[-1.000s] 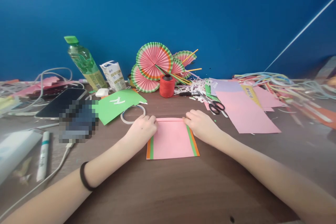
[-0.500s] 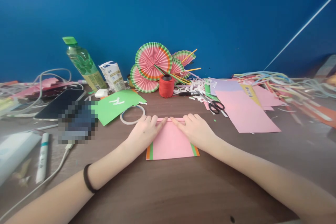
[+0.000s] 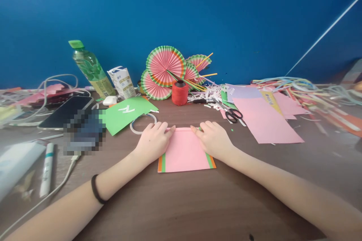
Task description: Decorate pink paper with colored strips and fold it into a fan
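Note:
A sheet of pink paper [image 3: 185, 150] with green and orange strips down both sides lies flat in front of me. A narrow fold runs along its far edge. My left hand [image 3: 154, 140] grips the far left corner, its thumb on the fold and its other fingers curled at the edge. At the far right corner my right hand [image 3: 213, 139] does the same. Bare pink paper shows between the two thumbs. Just beyond my left hand lies a ring of white tape [image 3: 132, 127], partly over the table near a green sheet [image 3: 124, 115].
Behind are pleated paper fans [image 3: 165, 66], a red thread spool [image 3: 179, 93], white paper scraps [image 3: 212, 92] and black-handled scissors [image 3: 234, 115]. Pink sheets [image 3: 266, 120] lie right. A green bottle [image 3: 92, 67], carton [image 3: 122, 83], phone [image 3: 66, 112], marker [image 3: 46, 169] and cable [image 3: 60, 184] are left.
My hands have slid apart along the folded far edge, from thumbs nearly meeting at the middle to the two corners. The paper has stayed in about the same place.

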Available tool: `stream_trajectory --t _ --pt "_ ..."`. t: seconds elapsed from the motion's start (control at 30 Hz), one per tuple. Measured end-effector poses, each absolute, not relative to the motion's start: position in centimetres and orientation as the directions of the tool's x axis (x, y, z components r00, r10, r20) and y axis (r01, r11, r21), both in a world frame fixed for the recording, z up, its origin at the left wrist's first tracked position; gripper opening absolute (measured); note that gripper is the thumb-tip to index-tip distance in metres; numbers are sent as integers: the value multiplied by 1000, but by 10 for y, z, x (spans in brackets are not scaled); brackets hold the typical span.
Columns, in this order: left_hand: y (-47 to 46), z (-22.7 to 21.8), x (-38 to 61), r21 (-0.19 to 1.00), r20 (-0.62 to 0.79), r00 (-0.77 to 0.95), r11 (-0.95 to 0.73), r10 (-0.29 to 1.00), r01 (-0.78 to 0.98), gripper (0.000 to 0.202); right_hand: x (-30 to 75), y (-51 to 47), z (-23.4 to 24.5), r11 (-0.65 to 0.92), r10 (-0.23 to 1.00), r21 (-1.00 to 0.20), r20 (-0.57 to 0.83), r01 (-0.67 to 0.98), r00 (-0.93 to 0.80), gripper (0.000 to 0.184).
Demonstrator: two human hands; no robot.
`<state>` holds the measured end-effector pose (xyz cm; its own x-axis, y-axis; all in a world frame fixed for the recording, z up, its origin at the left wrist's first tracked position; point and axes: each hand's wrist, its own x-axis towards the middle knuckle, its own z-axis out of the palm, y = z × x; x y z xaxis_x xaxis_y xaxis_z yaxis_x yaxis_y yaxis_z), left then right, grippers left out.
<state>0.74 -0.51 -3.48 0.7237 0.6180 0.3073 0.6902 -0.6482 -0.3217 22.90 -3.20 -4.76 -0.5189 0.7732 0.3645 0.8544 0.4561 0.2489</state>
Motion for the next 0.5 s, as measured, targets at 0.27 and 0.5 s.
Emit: stream_trajectory --t 0.27,0.5 --pt "4 -38 0 -228 380 723 -699 577 677 27 240 -23 -53 460 785 22 456 887 -419 29" --pt "7 -43 -2 -93 454 699 -751 553 654 29 243 -21 -52 490 795 -125 469 863 -384 28"
